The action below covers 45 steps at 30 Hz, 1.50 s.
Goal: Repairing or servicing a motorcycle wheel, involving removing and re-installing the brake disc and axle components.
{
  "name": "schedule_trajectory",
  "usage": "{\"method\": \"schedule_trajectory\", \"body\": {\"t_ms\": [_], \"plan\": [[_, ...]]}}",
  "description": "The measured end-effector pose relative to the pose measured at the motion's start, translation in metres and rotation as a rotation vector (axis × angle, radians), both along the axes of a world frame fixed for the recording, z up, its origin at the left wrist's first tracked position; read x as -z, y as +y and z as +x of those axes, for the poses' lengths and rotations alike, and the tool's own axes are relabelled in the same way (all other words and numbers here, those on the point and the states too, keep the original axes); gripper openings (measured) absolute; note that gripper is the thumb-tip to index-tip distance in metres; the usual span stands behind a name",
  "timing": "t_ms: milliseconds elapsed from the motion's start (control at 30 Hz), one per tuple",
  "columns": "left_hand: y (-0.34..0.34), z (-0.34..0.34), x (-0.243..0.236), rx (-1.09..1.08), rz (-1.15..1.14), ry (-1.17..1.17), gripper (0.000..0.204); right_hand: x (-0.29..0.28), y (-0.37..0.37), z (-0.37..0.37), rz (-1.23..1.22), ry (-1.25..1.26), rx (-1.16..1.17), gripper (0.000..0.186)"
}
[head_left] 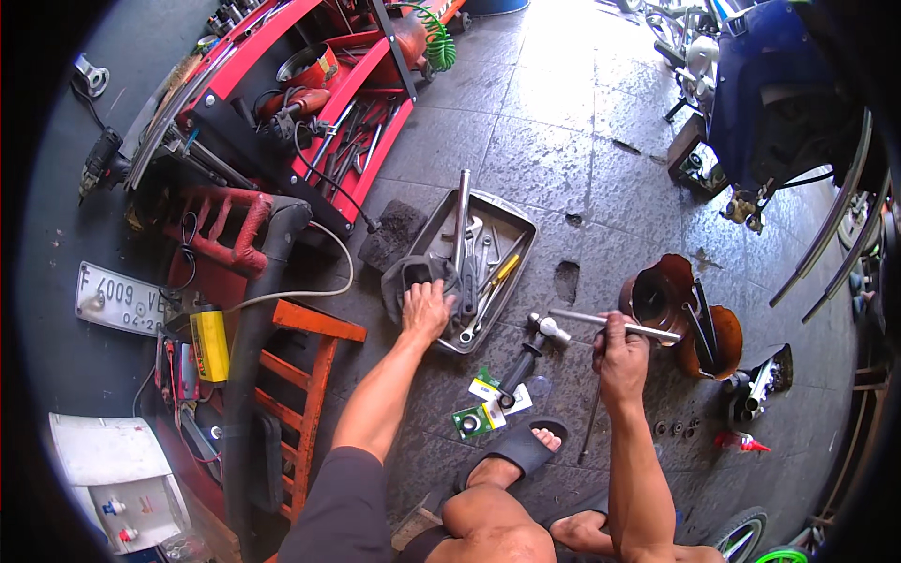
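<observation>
My left hand (427,310) has its fingers curled onto a dark grey rag (392,293) bunched over the left edge of a metal tray (526,220). Wrenches, a yellow-handled tool (508,268) and a long shiny metal tube (463,211) lie in that tray. Raised off the floor to the right, my right hand (621,361) is closed round a silvery metal rod (582,317) lying crosswise. Below this hand a thin dark rod (590,432) points down; whether the hand grips it too, I cannot tell. A dark cylindrical part (518,371) sits between my hands, beside green-and-white packets (476,419).
A red tool rack (375,178) with tools stands at the far left, an orange metal frame (305,375) nearer. Rusty open containers (710,361) stand right of my right hand. Several small rings (678,429) and a red-capped tube (741,441) lie on the floor. A blue motorcycle (770,75) is far right.
</observation>
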<state>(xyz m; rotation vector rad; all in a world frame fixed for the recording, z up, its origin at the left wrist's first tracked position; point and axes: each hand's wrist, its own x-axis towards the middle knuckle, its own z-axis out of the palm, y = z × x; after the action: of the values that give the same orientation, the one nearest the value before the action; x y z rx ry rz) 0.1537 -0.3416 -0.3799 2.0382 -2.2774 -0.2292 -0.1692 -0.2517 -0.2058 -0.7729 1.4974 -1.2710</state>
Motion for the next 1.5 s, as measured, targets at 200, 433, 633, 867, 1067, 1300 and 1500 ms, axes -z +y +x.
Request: {"method": "schedule_trajectory", "body": {"t_ms": [200,433,633,867,1067,1300,1500], "plan": [[0.024,-0.028,-0.096,-0.264,-0.434,0.763,0.031,0.013,0.014,0.016,0.113,0.385,-0.065,0.033],[0.089,-0.114,-0.133,0.056,-0.479,0.752,0.024,-0.001,0.02,0.088,-0.032,0.294,-0.233,0.033],[0.072,-0.101,-0.153,0.181,-0.272,0.96,0.033,-0.034,0.026,0.078,-0.125,0.332,-0.266,0.023],[0.071,-0.095,-0.171,0.273,-0.186,1.104,0.035,-0.075,0.033,0.066,-0.149,0.117,-0.196,0.016],[0.064,-0.058,-0.15,-0.384,-0.434,0.941,0.04,-0.117,0.018,0.005,-0.141,-0.259,0.119,0.032],[0.082,-0.111,-0.154,-0.332,-0.394,1.541,0.035,-0.07,0.007,0.031,0.095,-0.431,-0.072,0.033],[0.001,-0.079,-0.119,-0.491,-0.478,1.263,0.041,-0.051,-0.002,0.023,0.211,-0.572,-0.126,0.037]]}}
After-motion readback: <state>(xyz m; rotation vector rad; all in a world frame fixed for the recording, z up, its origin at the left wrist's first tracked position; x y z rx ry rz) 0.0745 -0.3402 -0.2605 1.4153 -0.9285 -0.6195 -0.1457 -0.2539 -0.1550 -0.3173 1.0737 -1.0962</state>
